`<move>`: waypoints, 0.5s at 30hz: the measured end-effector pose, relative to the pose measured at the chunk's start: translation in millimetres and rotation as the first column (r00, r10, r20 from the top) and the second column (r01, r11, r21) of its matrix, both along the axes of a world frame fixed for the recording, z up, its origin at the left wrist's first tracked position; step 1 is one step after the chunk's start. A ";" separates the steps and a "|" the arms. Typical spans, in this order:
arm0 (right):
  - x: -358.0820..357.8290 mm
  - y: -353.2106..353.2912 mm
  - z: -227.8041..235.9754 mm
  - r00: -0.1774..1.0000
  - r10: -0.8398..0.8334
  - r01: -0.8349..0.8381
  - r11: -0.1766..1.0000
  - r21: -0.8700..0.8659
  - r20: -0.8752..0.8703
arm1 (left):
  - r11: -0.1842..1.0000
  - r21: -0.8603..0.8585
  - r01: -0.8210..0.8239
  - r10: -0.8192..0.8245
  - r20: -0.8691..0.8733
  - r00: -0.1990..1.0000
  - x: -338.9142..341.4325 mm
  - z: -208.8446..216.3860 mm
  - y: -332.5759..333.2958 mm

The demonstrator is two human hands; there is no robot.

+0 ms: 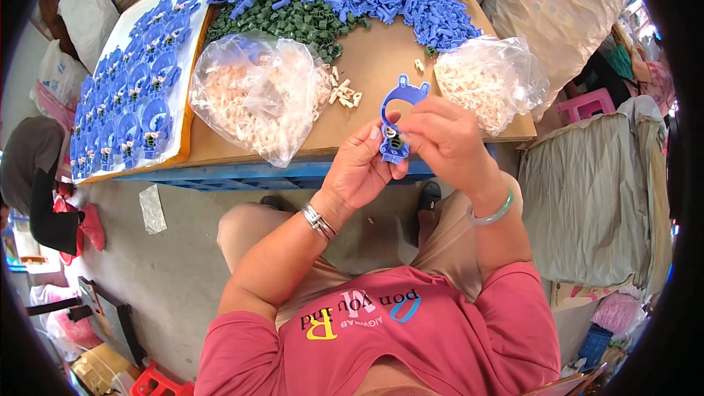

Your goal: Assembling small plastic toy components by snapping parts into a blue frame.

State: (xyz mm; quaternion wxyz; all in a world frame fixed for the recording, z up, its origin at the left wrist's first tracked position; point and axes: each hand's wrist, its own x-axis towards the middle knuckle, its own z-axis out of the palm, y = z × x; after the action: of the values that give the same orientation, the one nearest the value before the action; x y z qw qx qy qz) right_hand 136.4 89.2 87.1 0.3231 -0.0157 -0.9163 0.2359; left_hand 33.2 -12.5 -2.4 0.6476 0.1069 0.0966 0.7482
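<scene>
Blue eared plastic ring part held up at the worktop's near edge.

The left hand grips its base between thumb and fingers; the right hand bends its fingers over the dark green insert, though whether they pinch anything I cannot tell.

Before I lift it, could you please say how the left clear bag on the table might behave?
The bag will probably sag, since its film looks thin and wrinkled. It might spill, as pale pieces lie loose beside it.
</scene>
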 end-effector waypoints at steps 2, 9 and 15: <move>-2.3 -1.9 -1.2 1.000 0.024 -0.024 0.995 0.092 0.002 | 1.000 0.020 0.011 -0.011 0.016 1.000 0.6 -1.4 -0.7; -2.6 -5.3 -0.5 0.998 -0.031 0.010 0.933 0.361 0.053 | 1.000 -0.012 -0.012 0.012 -0.047 0.999 2.6 0.8 -1.9; -3.7 -4.2 -3.0 0.999 -0.001 -0.010 0.956 0.294 0.038 | 0.999 0.021 -0.043 0.045 -0.147 0.988 3.8 2.7 -6.1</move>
State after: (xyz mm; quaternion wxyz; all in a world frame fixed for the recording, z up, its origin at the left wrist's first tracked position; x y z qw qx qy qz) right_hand 132.7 85.0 84.1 0.3038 0.0299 -0.9473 0.0974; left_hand 37.0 -18.6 0.3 0.6210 0.1655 0.1398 0.7533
